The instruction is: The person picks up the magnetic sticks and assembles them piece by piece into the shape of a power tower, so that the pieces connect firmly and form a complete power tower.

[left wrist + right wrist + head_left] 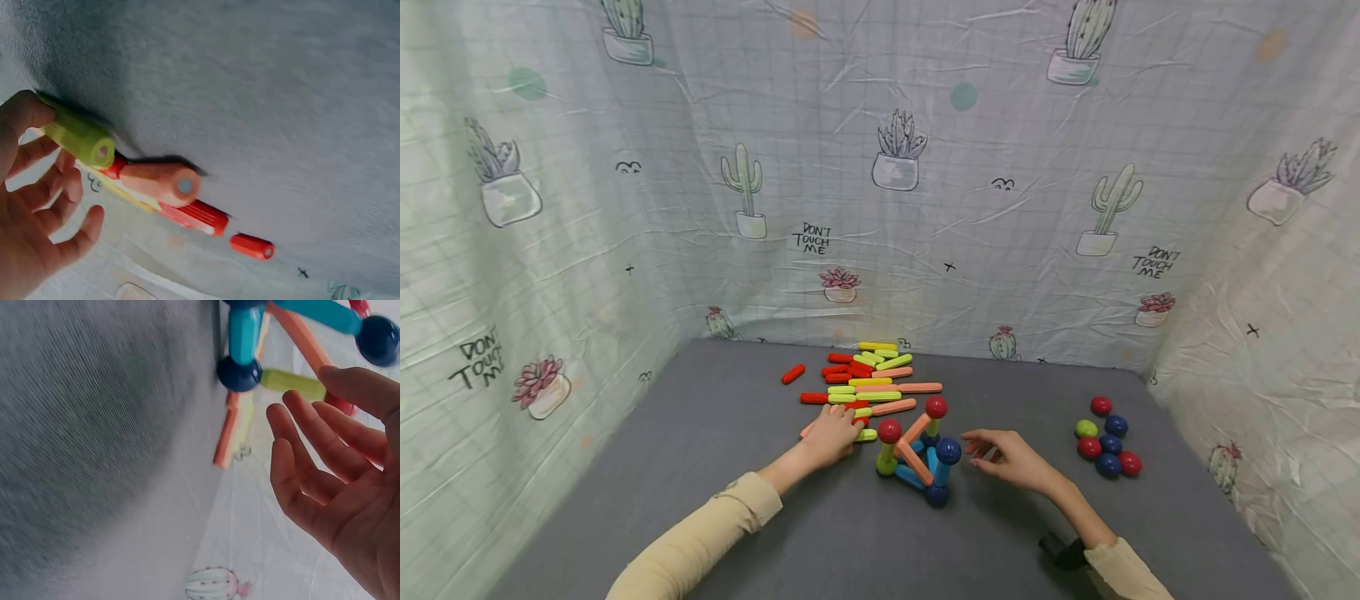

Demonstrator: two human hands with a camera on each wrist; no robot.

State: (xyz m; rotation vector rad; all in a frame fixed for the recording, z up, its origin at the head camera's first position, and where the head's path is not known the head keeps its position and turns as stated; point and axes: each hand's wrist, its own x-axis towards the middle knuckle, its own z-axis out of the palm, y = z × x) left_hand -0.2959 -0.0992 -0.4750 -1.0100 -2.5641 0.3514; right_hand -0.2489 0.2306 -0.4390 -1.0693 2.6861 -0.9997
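At the near edge of a pile of magnetic sticks, my left hand [830, 435] bends its fingers down. The left wrist view has its thumb against a yellow-green magnetic stick [80, 139], the index finger behind it; the stick appears pinched. A small frame of balls and sticks stands between my hands, with a dark blue ball [949, 451], a red ball [890, 431] and another red ball [936, 407] on top. Orange sticks [914, 463] link its upper part, blue sticks [910, 477] its base. Just right of the frame, my right hand [1011, 458] hovers with loosely bent fingers, holding nothing.
Red, yellow, green and orange sticks [880, 397] lie behind my left hand, one red stick [793, 373] apart at the left. Several loose balls [1110, 444] sit at the right of the grey table [715, 500]. A patterned cloth [955, 225] hangs around the back and sides.
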